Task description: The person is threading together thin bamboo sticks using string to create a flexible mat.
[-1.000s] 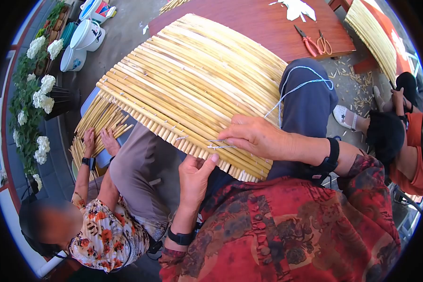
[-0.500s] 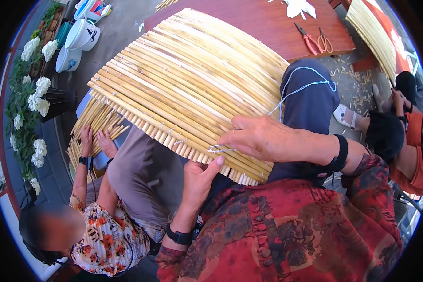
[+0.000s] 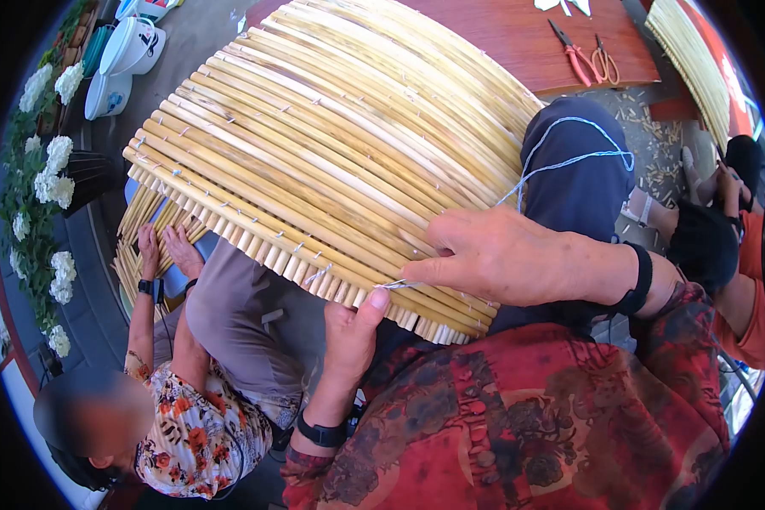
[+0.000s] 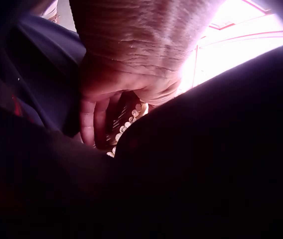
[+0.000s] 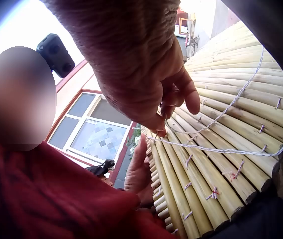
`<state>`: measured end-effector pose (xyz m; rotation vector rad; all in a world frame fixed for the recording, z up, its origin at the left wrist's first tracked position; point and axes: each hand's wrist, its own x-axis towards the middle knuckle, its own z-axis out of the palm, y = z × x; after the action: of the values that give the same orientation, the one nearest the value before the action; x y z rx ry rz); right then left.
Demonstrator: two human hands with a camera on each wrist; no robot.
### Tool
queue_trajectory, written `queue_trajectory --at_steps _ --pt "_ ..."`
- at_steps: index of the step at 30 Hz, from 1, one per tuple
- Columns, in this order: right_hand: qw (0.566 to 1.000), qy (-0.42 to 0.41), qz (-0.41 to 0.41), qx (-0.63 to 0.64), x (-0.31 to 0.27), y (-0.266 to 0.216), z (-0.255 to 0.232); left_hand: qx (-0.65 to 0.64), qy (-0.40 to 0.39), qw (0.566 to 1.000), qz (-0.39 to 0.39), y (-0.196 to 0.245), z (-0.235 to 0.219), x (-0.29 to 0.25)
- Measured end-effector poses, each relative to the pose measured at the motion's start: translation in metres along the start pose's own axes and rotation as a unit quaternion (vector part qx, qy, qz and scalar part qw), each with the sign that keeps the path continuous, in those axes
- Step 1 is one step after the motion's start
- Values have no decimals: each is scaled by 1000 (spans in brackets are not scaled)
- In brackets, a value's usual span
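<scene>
A curved mat of tied reed stalks (image 3: 331, 127) lies across the person's lap in the head view, its near edge lined with round cut ends. My left hand (image 3: 351, 340) grips that edge, thumb on top and the other fingers underneath. In the dim left wrist view, fingers of the left hand (image 4: 100, 122) curl beside the row of stalk ends (image 4: 125, 128). Just right of the left thumb, my right hand (image 3: 501, 255) pinches white string close over the outer stalks. The string (image 5: 231, 150) trails across the mat in the right wrist view, and over the knee in the head view.
Pliers (image 3: 576, 55) and scissors (image 3: 604, 62) lie on the red-brown table (image 3: 518, 42). A second person's hands (image 3: 172, 248) rest on loose stalks at the left. Another mat (image 3: 693, 72) stands at the far right, with cut stalk bits (image 3: 646, 161) on the ground.
The mat has shifted left in the head view while the table tools moved right. My right fingertips are lower, nearer the left thumb. The needle seen earlier no longer shows, and the string loop looks narrower.
</scene>
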<state>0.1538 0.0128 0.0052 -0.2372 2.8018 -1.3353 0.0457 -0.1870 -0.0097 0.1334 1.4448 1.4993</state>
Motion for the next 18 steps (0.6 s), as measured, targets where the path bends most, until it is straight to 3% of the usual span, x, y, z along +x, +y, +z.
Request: queue_trajectory --at_steps 3,10,15,18 --pt "1000 -5 -11 -15 -1 1 1 1 28 999 31 3 14 1" --pt "998 -11 -27 -52 -4 3 -5 14 69 997 12 8 25 4" --pt "1000 -13 -2 -19 -7 6 -11 6 -1 1000 -24 5 8 0" --pt "999 -9 28 18 -3 2 -14 44 5 999 -22 5 7 -1"
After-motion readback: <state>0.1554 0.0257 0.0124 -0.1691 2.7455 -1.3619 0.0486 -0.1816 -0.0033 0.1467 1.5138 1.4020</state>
